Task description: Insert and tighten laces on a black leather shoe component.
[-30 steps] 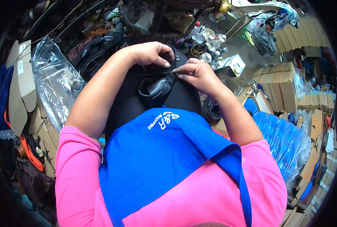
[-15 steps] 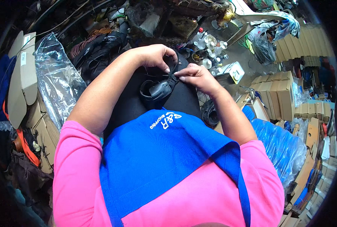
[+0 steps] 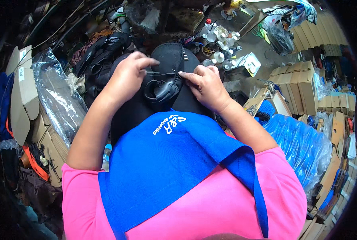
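A black shoe (image 3: 162,90) rests on my lap between my thighs, its shiny rounded heel end toward me and its darker upper reaching away. To its left, my left hand (image 3: 131,75) is raised with the fingers pinched. A thin strand (image 3: 162,73) runs from these fingers across to the shoe's edge; whether it is lace or thread I cannot tell. My right hand (image 3: 206,85) grips the right edge of the shoe between thumb and forefinger, close to where the strand meets it. A row of small light marks lies along the upper beyond my right fingertips.
Several white bottles (image 3: 220,44) stand on the floor beyond my right hand. Cardboard boxes (image 3: 294,90) and a blue plastic-wrapped bundle (image 3: 296,140) lie to the right. At the left are clear plastic sheeting (image 3: 58,94) and a box (image 3: 24,88). Dark cords and scraps crowd the far side.
My left hand has drawn away to the left from the shoe, with the strand stretched out behind it. My right hand has stayed by the shoe's edge, shifting slightly.
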Motion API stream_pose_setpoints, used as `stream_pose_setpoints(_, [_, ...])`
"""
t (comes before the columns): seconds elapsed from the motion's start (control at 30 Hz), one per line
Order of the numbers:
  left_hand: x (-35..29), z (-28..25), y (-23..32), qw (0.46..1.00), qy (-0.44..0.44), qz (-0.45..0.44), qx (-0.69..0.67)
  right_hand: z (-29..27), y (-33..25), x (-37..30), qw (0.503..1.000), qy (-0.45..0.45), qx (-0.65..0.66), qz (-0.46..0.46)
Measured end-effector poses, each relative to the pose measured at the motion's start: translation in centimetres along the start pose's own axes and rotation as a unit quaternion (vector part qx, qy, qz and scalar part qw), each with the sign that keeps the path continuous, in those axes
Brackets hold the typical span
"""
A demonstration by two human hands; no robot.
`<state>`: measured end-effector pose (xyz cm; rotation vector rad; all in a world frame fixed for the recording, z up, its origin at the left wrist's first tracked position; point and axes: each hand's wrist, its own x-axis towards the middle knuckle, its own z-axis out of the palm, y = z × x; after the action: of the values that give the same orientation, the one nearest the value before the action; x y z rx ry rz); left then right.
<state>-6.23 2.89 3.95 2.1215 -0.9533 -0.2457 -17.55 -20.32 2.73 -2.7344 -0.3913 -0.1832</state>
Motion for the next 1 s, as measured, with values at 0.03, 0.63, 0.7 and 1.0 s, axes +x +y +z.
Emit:
stream_pose_setpoints(0.03, [-0.7,-0.2,0.0,1.0,-0.002,0.0,0.0,0.1,-0.2,-0.2,1.0,0.004,-0.021,0.005])
stream_pose_setpoints(0.63, [-1.5,1.7,-0.2,0.961,0.083,0.079,0.251,-0.4,1.4,0.5,0.993,-0.081,0.06,0.06])
stream_pose_setpoints(0.7, [-0.2,2.1,-0.8,0.968,0.111,0.093,0.203,-0.8,2.3,1.1,0.98,-0.089,0.159,0.081])
stream_pose_setpoints(1.0, [1.8,3.2,-2.0,0.993,0.006,0.071,0.09,-0.3,4.8,2.8,0.955,-0.143,0.246,0.08])
